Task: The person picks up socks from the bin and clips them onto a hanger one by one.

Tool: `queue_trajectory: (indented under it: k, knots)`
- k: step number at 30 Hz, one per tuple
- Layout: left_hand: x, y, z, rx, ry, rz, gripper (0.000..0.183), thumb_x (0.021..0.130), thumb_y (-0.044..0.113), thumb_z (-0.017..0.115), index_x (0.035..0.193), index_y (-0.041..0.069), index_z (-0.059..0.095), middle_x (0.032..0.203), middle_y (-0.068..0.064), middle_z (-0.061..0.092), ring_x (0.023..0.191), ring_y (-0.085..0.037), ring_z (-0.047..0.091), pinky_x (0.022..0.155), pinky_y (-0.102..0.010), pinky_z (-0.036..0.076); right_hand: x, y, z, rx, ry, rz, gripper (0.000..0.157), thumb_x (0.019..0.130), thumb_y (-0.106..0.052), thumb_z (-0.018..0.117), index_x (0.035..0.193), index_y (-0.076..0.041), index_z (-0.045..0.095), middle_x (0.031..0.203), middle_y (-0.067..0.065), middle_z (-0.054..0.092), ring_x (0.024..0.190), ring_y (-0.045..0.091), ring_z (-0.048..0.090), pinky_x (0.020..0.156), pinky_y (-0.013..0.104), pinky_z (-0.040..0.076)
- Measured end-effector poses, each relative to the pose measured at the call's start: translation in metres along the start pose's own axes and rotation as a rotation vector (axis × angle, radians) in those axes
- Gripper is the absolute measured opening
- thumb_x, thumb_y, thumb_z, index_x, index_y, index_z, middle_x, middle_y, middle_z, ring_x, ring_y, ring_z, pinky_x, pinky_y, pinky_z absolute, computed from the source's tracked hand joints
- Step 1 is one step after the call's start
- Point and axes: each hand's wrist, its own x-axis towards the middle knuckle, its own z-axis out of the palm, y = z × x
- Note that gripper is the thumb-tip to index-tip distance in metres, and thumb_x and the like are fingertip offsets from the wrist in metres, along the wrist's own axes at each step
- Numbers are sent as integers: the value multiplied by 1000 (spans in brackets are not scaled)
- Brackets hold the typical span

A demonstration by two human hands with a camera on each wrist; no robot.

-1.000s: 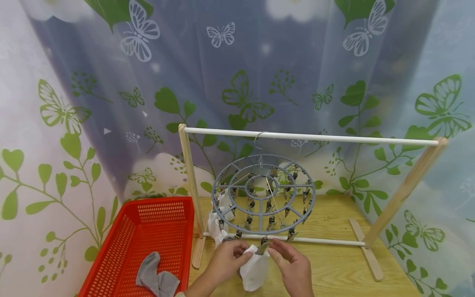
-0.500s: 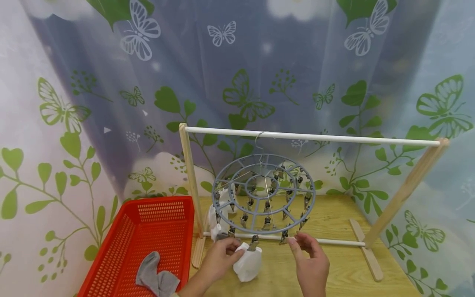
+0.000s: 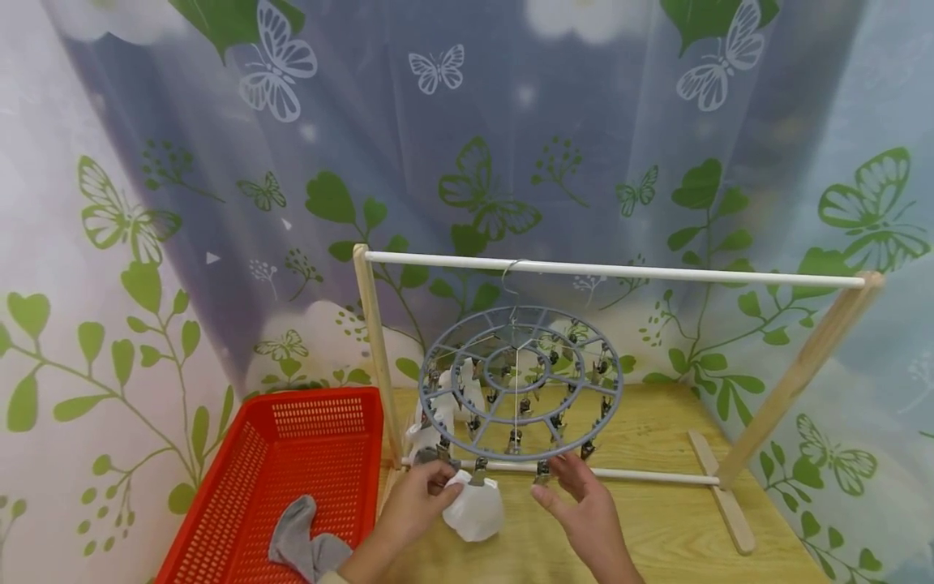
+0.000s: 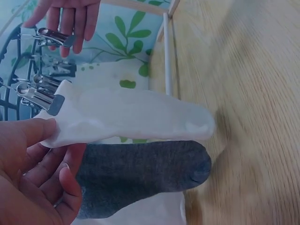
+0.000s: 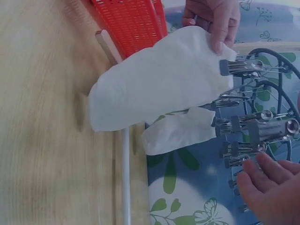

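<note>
My left hand pinches the cuff corner of a white sock between thumb and fingers. A metal clip at the near rim of the round grey hanger bites the same cuff; the sock hangs toe down. My right hand, fingers loosely extended, is beside a bare clip just to the right. In the left wrist view a dark grey sock hangs next to the white one, partly behind my left fingers. Another white sock hangs farther back in the right wrist view.
The hanger hooks over the white top bar of a wooden-legged rack. Several white socks hang at its left side. A red basket with grey socks inside stands left on the wooden table.
The hanger has turned, carrying the clipped white sock to the left, with my left hand following. My right hand left the sock's clip, moved right, then came back to the neighbouring bare clip.
</note>
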Motion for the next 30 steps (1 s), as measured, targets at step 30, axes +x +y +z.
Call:
queue_trajectory:
  k: [30]
  knots:
    - [2,-19,-11,12,74,-45,11,87,10,72,89,1,67,81,-4,66,70,-8,57,62,-21,48,7,-10,29,180,-215,-98,30,88,-8,71,112,8,66,108,23,68,100,13,66,83,21,51]
